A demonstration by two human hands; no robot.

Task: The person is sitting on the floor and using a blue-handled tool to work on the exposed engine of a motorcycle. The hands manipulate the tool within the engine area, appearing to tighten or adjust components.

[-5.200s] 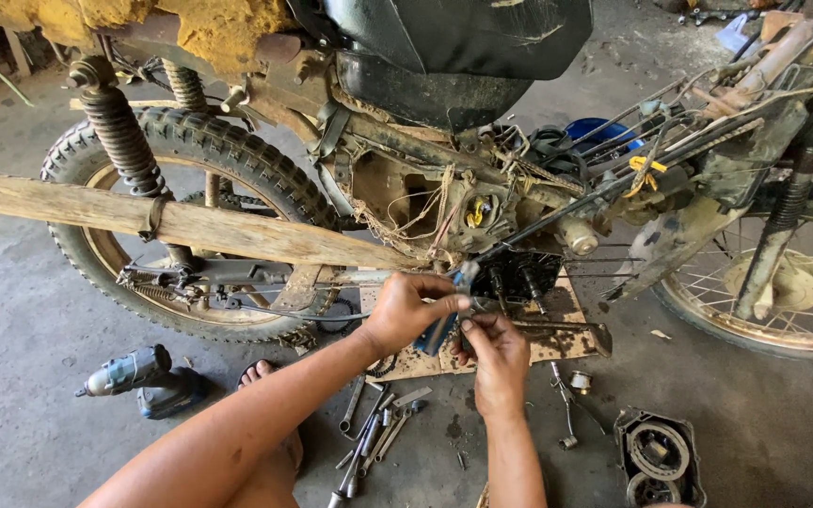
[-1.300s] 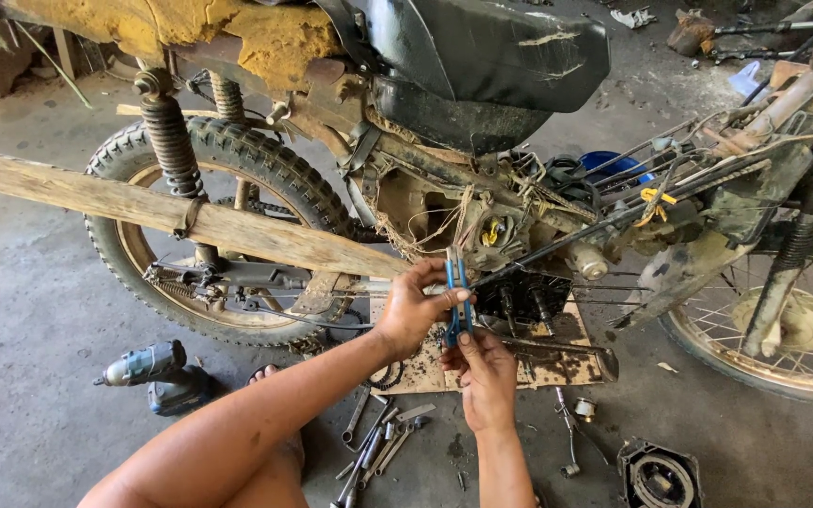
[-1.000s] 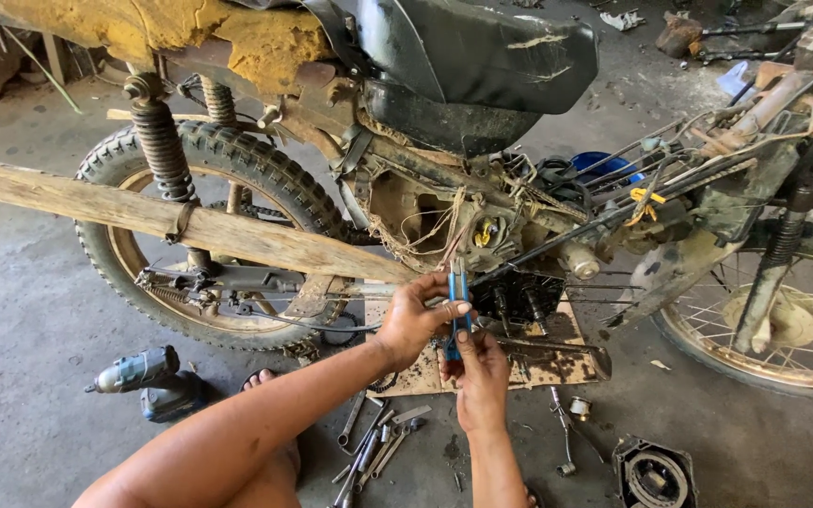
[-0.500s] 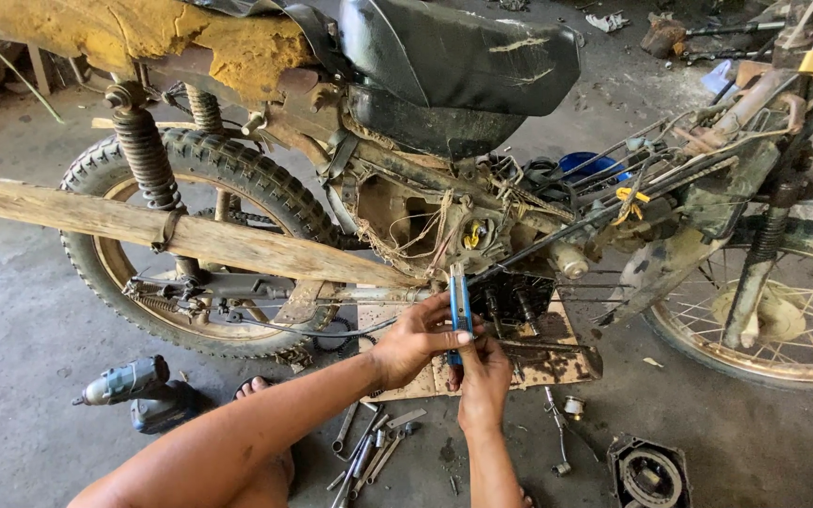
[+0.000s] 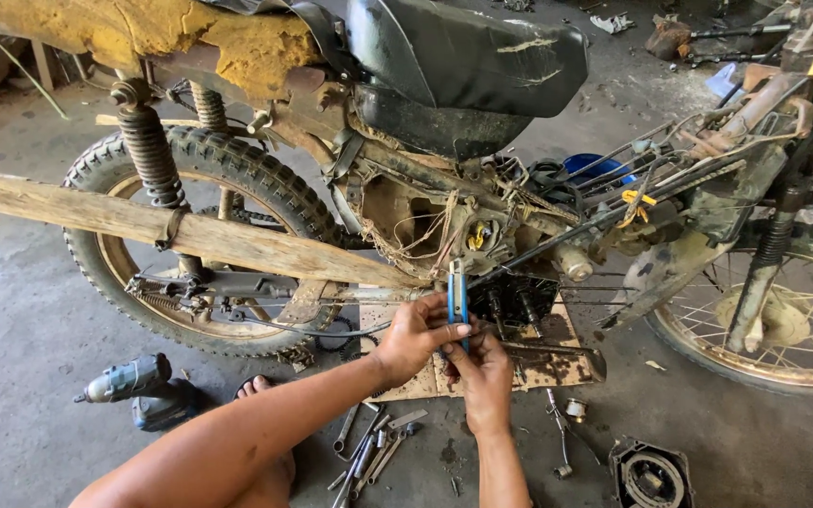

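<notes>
Cordless drill: lying on its side on the concrete floor, set apart from the work but near.
Rear wheel: standing upright, with a rough wooden plank running across it, probably propping the stripped motorcycle steady.
Loose wrenches: lying scattered just below the forearms, kept within reach.
Left hand: grasping the blue-handled tool around its handles, holding it upright.
Right hand: closing beneath the tool's lower end; what it is pinching is hidden, so I can't tell.
Engine: sitting low in the frame, just right of the tool.
Cardboard: lying under the engine, probably catching dirt.
Front wheel: resting at far right.
</notes>
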